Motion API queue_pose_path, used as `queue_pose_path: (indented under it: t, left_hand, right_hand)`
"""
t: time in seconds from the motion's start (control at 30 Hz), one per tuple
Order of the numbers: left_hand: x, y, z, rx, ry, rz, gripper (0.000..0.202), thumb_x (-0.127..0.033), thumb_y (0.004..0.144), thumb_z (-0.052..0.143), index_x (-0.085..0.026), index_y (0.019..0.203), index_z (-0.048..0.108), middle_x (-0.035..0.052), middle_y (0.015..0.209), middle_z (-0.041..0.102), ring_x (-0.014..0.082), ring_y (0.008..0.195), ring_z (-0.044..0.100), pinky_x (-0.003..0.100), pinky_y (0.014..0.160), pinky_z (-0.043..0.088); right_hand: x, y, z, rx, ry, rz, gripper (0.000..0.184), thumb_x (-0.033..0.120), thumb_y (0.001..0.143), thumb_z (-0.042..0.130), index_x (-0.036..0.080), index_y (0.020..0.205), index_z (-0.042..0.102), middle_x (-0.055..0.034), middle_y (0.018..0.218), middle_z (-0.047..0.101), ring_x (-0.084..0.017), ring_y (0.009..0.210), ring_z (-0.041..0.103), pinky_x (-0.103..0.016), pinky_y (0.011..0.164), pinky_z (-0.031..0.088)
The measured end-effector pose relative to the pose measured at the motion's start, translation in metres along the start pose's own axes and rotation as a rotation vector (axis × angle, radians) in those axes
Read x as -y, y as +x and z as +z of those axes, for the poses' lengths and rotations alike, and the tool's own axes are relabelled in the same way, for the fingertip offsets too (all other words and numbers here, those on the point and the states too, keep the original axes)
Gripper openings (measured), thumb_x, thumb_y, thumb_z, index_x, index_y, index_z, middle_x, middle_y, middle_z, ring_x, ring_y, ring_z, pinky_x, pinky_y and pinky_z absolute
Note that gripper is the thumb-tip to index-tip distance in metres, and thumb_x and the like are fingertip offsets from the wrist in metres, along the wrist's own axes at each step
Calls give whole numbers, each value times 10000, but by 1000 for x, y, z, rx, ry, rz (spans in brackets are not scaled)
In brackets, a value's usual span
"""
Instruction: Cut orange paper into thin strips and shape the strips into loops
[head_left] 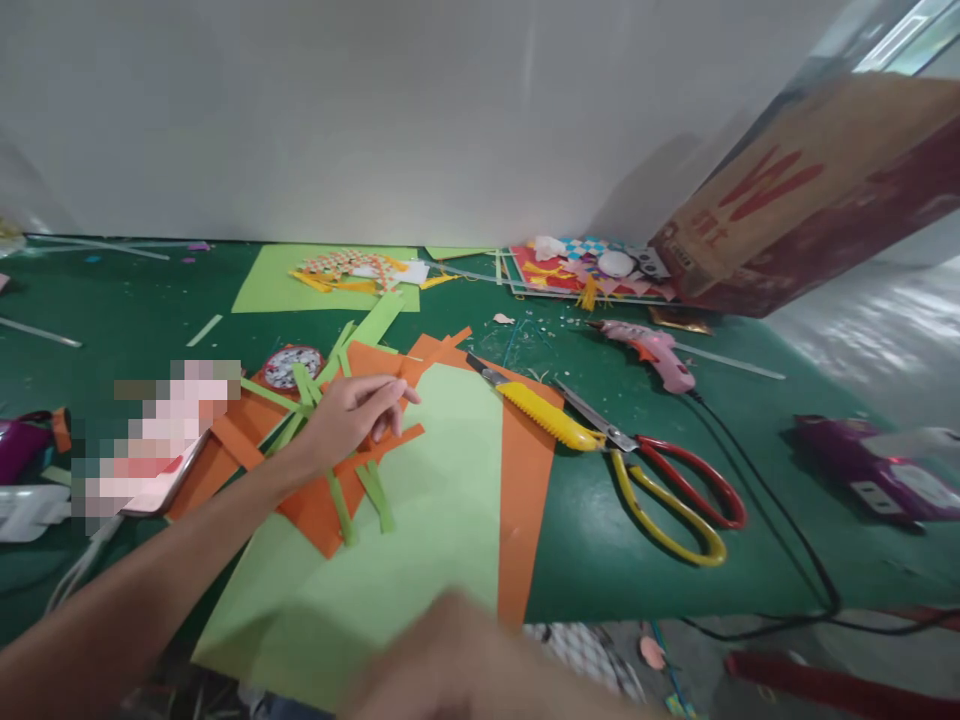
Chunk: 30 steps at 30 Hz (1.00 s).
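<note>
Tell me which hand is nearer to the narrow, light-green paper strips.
Left. The left hand is over the strips, perhaps touching; the right hand, blurred, is farther, at the picture's bottom edge.

Right of me: pink glue gun (664,360) on the green table (592,550), black cord (774,512) running to the near edge. Translucent glue stick (739,363) just beside it. Farther right, a purple device (840,460), kind unclear. Beyond the gun, a brown-and-maroon paper bag (862,140) with a red W, near the pale wall (360,120).
</note>
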<state>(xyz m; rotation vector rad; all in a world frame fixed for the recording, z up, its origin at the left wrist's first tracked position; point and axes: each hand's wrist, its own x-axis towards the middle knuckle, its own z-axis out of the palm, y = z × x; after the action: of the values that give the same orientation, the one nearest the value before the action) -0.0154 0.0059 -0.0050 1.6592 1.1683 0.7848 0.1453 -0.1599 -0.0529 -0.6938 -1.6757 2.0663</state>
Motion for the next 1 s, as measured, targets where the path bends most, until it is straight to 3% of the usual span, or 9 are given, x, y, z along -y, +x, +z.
queue_pose_path:
  t: [0.17, 0.27, 0.4, 0.57, 0.77, 0.83, 0.87, 0.93, 1.0]
  left_hand:
    - [-4, -2, 0, -19, -24, 37, 303, -352, 875, 443, -145, 760, 633, -20, 517, 569, 68, 434, 456, 171, 438, 378]
    - [-5, -3, 0, 32, -26, 27, 316, -357, 879, 432, -148, 718, 606, -12, 517, 579, 70, 430, 468, 174, 444, 384]
    - [-3, -5, 0, 103, -40, 21, 335, -354, 893, 413, -162, 648, 537, -20, 493, 554, 66, 418, 460, 170, 433, 377]
    - [-2, -7, 2, 165, -5, -20, 357, -393, 905, 396, -158, 685, 550, -26, 523, 535, 57, 388, 422, 168, 382, 333]
    - [-11, -6, -10, 157, 136, -30, 425, -447, 921, 343, -159, 735, 594, 3, 578, 568, 105, 487, 493, 216, 466, 387]
    - [-18, -16, -25, 53, 511, 18, 393, -445, 909, 376, -172, 766, 619, 33, 687, 628, 156, 636, 569, 260, 587, 438]
    - [-20, -25, -32, -103, 674, 25, 354, -421, 905, 386, -179, 834, 634, 53, 791, 663, 189, 748, 598, 290, 667, 455]
    - [-23, -48, -41, -424, 910, -63, 342, -368, 913, 358, -177, 1000, 628, 90, 963, 679, 235, 885, 617, 336, 765, 465]
    - [-19, -74, -42, -569, 1104, -227, 396, -358, 920, 323, -127, 1086, 598, 131, 967, 677, 283, 878, 632, 380, 751, 481]
  right_hand:
    - [85, 45, -99, -367, -125, 54, 147, 303, 816, 586, 173, 825, 654, 19, 650, 599, -66, 500, 532, -178, 437, 391]
    - [98, 61, -128, -559, -217, 48, 218, 380, 780, 613, 163, 791, 630, 9, 622, 607, -75, 446, 513, -198, 391, 351]
    - [82, 80, -130, -620, -115, 36, 431, 539, 751, 594, 163, 546, 544, 13, 490, 509, -70, 412, 445, -220, 406, 308]
    - [70, 89, -120, -684, 119, -173, 339, 486, 644, 718, 176, 621, 584, 30, 533, 520, -83, 481, 458, -228, 438, 298]
    - [70, 88, -122, -712, 207, -93, 372, 466, 577, 772, 168, 513, 560, 4, 519, 583, -58, 420, 411, -245, 441, 276]
    - [71, 87, -121, -725, 218, -72, 370, 469, 561, 780, 168, 515, 570, 10, 498, 573, -54, 412, 398, -246, 441, 274]
    - [72, 87, -121, -729, 221, -62, 368, 469, 559, 782, 168, 520, 574, 11, 493, 569, -54, 414, 398, -246, 442, 274]
    - [72, 85, -119, -730, 227, -50, 359, 463, 558, 784, 168, 536, 580, 12, 497, 569, -60, 428, 411, -246, 445, 277]
    - [72, 84, -118, -719, 227, -43, 352, 460, 558, 782, 170, 549, 583, 12, 502, 565, -70, 447, 431, -247, 448, 280]
